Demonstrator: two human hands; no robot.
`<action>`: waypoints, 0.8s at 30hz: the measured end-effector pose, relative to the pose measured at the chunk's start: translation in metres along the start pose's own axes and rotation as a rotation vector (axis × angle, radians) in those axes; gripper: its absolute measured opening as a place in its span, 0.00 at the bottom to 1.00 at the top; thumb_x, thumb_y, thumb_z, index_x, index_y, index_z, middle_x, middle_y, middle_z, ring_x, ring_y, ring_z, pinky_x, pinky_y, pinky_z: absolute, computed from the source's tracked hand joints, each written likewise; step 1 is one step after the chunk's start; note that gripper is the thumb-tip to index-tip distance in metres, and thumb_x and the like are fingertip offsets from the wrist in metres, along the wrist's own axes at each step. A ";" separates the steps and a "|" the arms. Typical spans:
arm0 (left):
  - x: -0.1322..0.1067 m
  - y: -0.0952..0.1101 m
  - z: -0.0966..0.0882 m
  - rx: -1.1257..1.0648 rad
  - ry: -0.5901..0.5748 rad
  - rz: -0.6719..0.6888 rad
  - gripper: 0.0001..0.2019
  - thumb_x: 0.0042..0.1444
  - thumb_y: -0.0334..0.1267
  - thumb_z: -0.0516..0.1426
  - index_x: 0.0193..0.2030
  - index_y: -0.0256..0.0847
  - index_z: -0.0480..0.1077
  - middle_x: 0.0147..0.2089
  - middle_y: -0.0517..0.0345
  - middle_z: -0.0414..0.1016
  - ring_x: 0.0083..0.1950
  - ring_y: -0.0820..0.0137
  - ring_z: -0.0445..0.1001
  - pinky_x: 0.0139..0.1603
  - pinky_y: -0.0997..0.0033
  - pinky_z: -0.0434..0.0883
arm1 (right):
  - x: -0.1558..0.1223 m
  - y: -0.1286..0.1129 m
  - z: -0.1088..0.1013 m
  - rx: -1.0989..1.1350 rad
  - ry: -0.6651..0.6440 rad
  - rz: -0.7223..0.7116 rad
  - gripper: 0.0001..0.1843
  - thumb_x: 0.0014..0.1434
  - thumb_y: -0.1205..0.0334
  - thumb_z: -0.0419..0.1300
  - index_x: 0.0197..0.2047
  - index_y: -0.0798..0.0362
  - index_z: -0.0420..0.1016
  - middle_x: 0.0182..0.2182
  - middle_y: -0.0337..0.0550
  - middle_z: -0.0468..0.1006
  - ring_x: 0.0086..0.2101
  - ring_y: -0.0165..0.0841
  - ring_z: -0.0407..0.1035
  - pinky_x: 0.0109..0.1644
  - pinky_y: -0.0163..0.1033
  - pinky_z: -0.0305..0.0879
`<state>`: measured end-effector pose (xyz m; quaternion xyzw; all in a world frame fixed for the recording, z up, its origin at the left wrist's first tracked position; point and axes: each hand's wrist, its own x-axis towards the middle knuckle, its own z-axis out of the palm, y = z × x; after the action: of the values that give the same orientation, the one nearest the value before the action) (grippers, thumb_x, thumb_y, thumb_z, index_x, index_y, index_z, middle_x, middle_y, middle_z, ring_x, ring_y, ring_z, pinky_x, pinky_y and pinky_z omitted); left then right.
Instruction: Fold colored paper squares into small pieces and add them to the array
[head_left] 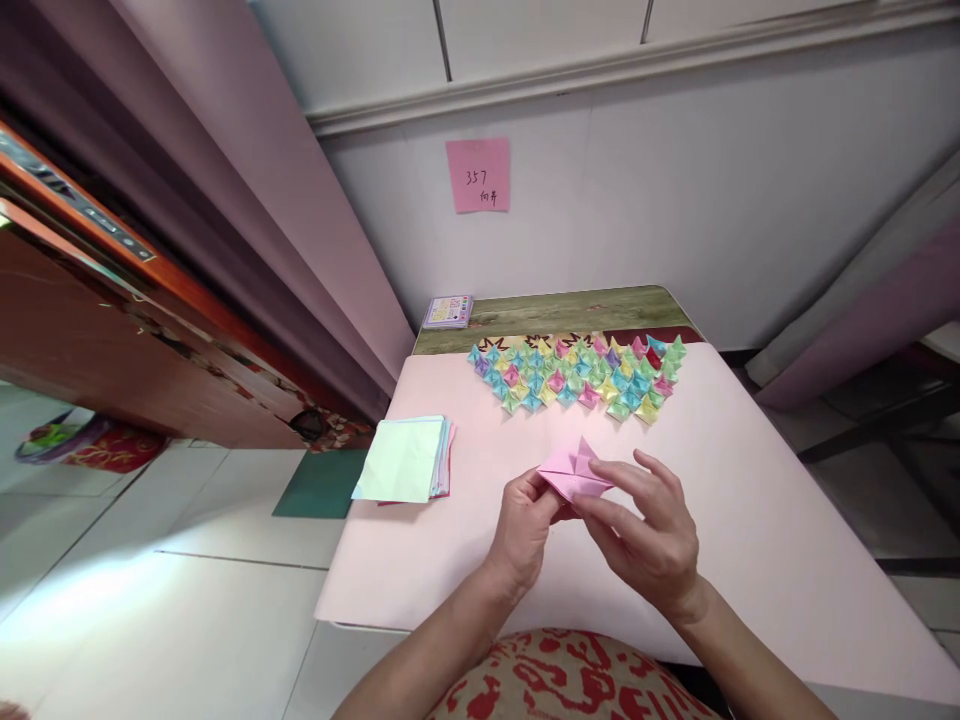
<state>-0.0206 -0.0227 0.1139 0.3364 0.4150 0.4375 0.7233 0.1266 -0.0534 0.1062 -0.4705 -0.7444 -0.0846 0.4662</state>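
A partly folded piece of pink origami paper is held above the table, with one pointed flap standing up. My left hand grips its left side between thumb and fingers. On its right side, my right hand pinches the paper, thumb low and index finger on the upper flap, the other fingers raised. Just beyond the hands lie rows of small folded paper pieces in green, blue, yellow, pink and purple. A stack of square paper sheets, pale green on top, rests to the left.
The table has a pale pink cover and a wooden-patterned far strip. A pile of printed cards sits at its far left corner. Behind is a wall with a pink note. A reddish door and purple curtain stand left.
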 end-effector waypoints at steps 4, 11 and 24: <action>-0.005 0.003 0.001 -0.130 -0.064 -0.043 0.13 0.50 0.40 0.65 0.42 0.36 0.78 0.42 0.48 0.81 0.44 0.62 0.78 0.45 0.66 0.73 | -0.010 0.001 0.000 -0.093 -0.052 -0.110 0.24 0.57 0.71 0.65 0.53 0.35 0.75 0.45 0.36 0.82 0.46 0.36 0.78 0.64 0.51 0.58; -0.011 0.006 -0.002 -0.152 -0.141 0.035 0.16 0.55 0.43 0.63 0.47 0.35 0.77 0.45 0.46 0.80 0.47 0.61 0.77 0.50 0.63 0.73 | -0.008 0.003 -0.004 -0.013 -0.087 -0.144 0.21 0.57 0.61 0.67 0.54 0.39 0.74 0.44 0.38 0.83 0.45 0.39 0.78 0.65 0.53 0.55; -0.003 0.011 -0.002 0.176 -0.115 0.189 0.10 0.56 0.39 0.63 0.40 0.39 0.68 0.36 0.56 0.79 0.37 0.70 0.76 0.45 0.68 0.72 | 0.007 0.008 0.007 0.325 -0.145 0.440 0.09 0.60 0.53 0.63 0.42 0.45 0.80 0.37 0.42 0.83 0.38 0.39 0.77 0.54 0.53 0.67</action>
<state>-0.0270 -0.0207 0.1230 0.4607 0.3759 0.4455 0.6693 0.1276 -0.0402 0.1052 -0.5445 -0.6596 0.1730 0.4884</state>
